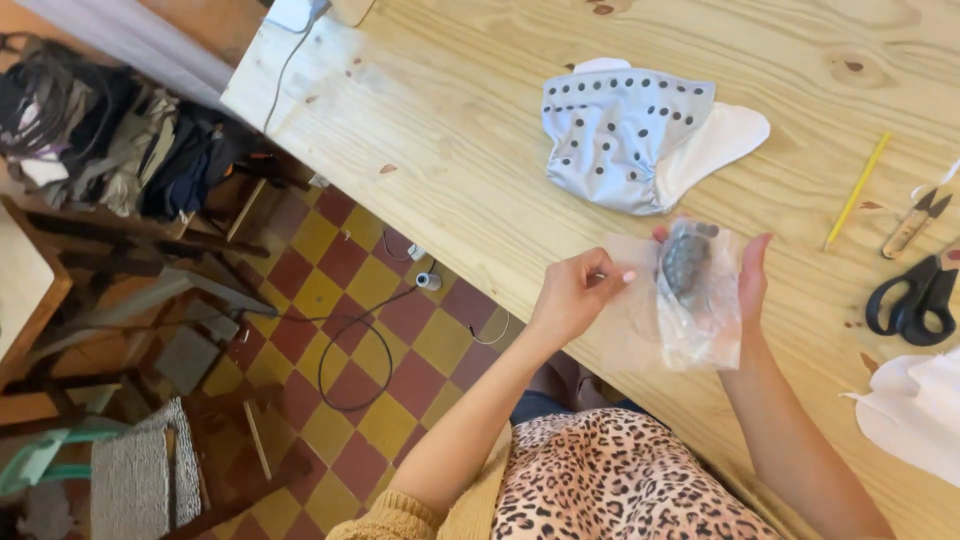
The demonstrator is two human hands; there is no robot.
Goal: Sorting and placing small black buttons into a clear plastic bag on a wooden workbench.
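Clear plastic bag (690, 300) – small, crumpled, see-through, dark grey bits bunched in its upper part. Held upright above the edge of the pale wooden table (480, 150), between both hands – right hand (752, 280) behind it, left hand (575, 295) pinching its left edge. Lower part hangs loose.

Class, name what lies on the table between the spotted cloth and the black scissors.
In the head view, a yellow pencil lies between the spotted cloth and the black scissors, with small snips nearer the scissors.
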